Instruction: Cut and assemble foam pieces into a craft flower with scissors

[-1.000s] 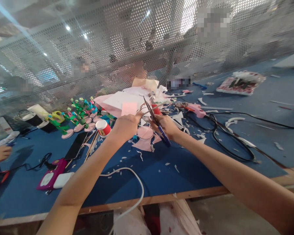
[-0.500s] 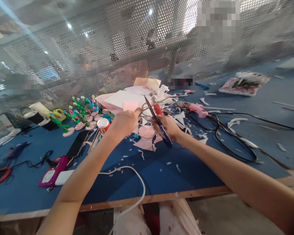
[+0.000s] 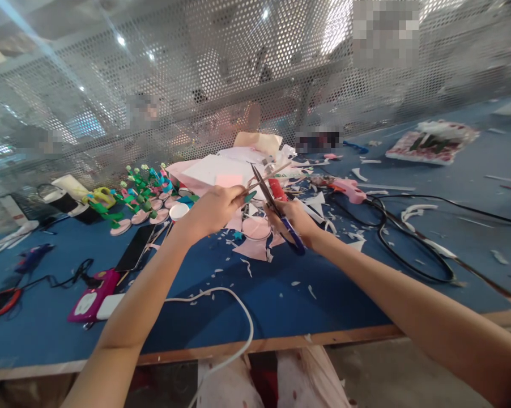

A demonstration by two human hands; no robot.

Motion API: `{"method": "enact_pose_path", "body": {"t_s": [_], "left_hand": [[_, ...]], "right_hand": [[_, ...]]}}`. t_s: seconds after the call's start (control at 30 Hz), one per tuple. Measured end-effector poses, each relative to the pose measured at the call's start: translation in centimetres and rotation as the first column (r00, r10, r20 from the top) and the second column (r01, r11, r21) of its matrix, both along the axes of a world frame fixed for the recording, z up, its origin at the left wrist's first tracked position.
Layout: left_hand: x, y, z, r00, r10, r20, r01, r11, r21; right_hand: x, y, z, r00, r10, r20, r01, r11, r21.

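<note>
My right hand (image 3: 296, 218) grips a pair of scissors (image 3: 292, 235) by the blue handles, blades pointing up and away over the paper pile. My left hand (image 3: 217, 208) is closed, its fingertips pinching a thin tan stick (image 3: 272, 174) that slants up to the right behind the blades. A small green leaf-shaped piece (image 3: 250, 196) shows at the same fingertips; whether it is fixed to the stick I cannot tell. Below the hands lies a round pink disc (image 3: 256, 228) among pink paper scraps (image 3: 253, 250). A red cylinder (image 3: 277, 190) stands behind my right hand.
White and pink paper sheets (image 3: 217, 170) lie at the back. Small green paper plants on pink discs (image 3: 140, 217) stand left, near a black phone (image 3: 135, 249) and a magenta device (image 3: 94, 297). A pink glue gun (image 3: 349, 190) with black cord (image 3: 412, 276) lies right. A white cable (image 3: 238, 309) crosses the front edge.
The stick in my left hand has turned and shows more clearly, and the green piece has come into view at the fingertips. My right hand with the scissors has barely moved.
</note>
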State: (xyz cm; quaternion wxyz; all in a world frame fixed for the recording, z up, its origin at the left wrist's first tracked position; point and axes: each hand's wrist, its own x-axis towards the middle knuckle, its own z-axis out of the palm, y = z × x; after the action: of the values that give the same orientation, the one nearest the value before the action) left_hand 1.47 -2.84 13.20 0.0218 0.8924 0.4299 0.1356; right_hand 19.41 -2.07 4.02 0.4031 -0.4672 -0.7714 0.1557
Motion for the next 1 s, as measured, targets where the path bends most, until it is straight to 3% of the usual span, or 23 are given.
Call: {"method": "enact_pose_path", "body": {"t_s": [0.17, 0.47, 1.0], "left_hand": [[-0.1, 0.3, 0.1, 0.991, -0.051, 0.122, 0.064, 0.992, -0.107], [0.0, 0.4, -0.1, 0.972, -0.068, 0.223, 0.089, 0.992, -0.086], [0.3, 0.6, -1.3, 0.978, -0.087, 0.188, 0.094, 0.995, -0.031]], "right_hand": [[-0.1, -0.3, 0.4, 1.0, 0.011, 0.014, -0.011, 1.0, -0.005], [0.0, -0.4, 0.4, 1.0, 0.013, 0.002, -0.013, 0.998, -0.053], [0.8, 0.1, 0.3, 0.995, 0.057, 0.081, -0.054, 0.998, -0.031]]}}
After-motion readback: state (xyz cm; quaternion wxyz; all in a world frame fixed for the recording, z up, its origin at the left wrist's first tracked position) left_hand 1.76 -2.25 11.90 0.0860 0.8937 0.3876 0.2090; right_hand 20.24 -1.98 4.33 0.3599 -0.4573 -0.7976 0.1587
